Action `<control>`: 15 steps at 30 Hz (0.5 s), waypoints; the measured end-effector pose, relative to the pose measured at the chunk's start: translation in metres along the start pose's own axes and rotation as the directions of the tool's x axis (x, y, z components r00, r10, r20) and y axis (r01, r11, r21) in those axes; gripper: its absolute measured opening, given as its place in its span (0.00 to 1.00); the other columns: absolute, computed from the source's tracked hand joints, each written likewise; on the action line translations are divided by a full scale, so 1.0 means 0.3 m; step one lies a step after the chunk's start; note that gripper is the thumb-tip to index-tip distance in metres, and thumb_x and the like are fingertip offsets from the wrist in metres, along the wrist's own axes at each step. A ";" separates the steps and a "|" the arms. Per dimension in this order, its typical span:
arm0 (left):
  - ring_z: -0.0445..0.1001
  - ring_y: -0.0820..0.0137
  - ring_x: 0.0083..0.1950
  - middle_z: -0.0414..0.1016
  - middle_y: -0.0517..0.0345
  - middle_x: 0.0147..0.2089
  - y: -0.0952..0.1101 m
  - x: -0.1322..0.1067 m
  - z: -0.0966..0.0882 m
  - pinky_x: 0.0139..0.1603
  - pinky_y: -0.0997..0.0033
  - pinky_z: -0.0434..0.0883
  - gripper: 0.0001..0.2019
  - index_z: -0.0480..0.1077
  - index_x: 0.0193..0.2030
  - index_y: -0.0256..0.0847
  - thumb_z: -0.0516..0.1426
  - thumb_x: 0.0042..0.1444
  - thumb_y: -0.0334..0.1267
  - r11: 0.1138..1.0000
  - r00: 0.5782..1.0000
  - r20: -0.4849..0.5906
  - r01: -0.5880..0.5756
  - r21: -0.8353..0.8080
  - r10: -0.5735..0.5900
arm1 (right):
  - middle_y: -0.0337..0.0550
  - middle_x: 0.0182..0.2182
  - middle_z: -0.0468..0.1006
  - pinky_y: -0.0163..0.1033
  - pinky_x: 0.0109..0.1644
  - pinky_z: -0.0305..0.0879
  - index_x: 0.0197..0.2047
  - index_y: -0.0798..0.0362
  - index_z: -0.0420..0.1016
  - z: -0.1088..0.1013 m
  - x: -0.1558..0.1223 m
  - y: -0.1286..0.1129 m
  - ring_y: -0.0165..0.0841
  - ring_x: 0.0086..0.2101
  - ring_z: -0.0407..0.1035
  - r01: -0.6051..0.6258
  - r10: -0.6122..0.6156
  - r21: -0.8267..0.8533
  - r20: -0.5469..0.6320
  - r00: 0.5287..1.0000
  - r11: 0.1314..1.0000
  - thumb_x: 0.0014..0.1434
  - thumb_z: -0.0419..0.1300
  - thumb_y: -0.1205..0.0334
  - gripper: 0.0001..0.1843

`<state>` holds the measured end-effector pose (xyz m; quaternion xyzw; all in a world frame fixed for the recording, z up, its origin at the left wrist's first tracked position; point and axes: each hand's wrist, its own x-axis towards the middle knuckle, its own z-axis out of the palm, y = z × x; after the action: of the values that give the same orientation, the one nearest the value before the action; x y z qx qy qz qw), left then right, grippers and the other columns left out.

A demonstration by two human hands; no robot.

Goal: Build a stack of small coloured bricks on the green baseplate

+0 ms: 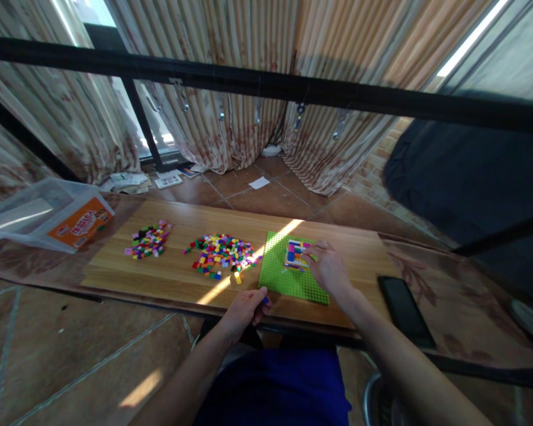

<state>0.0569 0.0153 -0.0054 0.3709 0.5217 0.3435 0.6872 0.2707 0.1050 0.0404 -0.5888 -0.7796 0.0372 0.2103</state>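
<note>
A green baseplate [278, 278] lies on a wooden board [169, 275], with a small multicoloured brick build [294, 254] on its far right part. My right hand [327, 267] rests on the plate, its fingers pinched against the right side of the build. At the board's near edge my left hand [244, 309] is curled shut around a small blue brick [265, 300]. A large heap of loose coloured bricks [222, 253] lies left of the plate, and a smaller heap [150, 241] lies further left.
A clear plastic tub with an orange label [48, 216] stands at the far left. A black phone [404, 310] lies right of the board. Curtains and a black rail stand behind; tiled floor lies beyond the board. A dark bag [466, 171] fills the right.
</note>
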 end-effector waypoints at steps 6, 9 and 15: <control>0.59 0.81 0.17 0.67 0.61 0.22 -0.004 0.006 -0.004 0.17 0.78 0.52 0.23 0.71 0.28 0.34 0.54 0.56 0.56 1.000 1.000 0.003 0.009 -0.009 -0.009 | 0.49 0.39 0.79 0.38 0.45 0.64 0.35 0.54 0.80 -0.037 0.038 -0.030 0.37 0.40 0.72 0.081 -0.004 -0.275 0.269 0.963 0.958 0.65 0.51 0.65 0.16; 0.59 0.81 0.17 0.68 0.61 0.22 -0.007 0.007 -0.008 0.17 0.77 0.53 0.24 0.71 0.28 0.34 0.54 0.55 0.57 1.000 1.000 0.008 0.006 -0.015 -0.006 | 0.52 0.36 0.79 0.37 0.40 0.64 0.35 0.58 0.80 -0.044 0.063 -0.043 0.37 0.35 0.73 0.129 -0.020 -0.303 0.337 0.941 0.944 0.63 0.52 0.69 0.14; 0.59 0.81 0.17 0.67 0.61 0.22 -0.012 0.002 -0.011 0.17 0.78 0.54 0.24 0.71 0.28 0.34 0.55 0.54 0.58 0.999 1.000 0.022 0.010 -0.034 -0.009 | 0.59 0.34 0.80 0.39 0.36 0.66 0.34 0.62 0.80 -0.058 0.110 -0.080 0.40 0.33 0.75 0.227 -0.084 -0.308 0.417 0.905 0.924 0.58 0.54 0.75 0.12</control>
<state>0.0540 0.0145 -0.0094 0.3603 0.5101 0.3450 0.7007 0.2483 0.1251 0.0730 -0.5318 -0.8449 -0.0006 -0.0574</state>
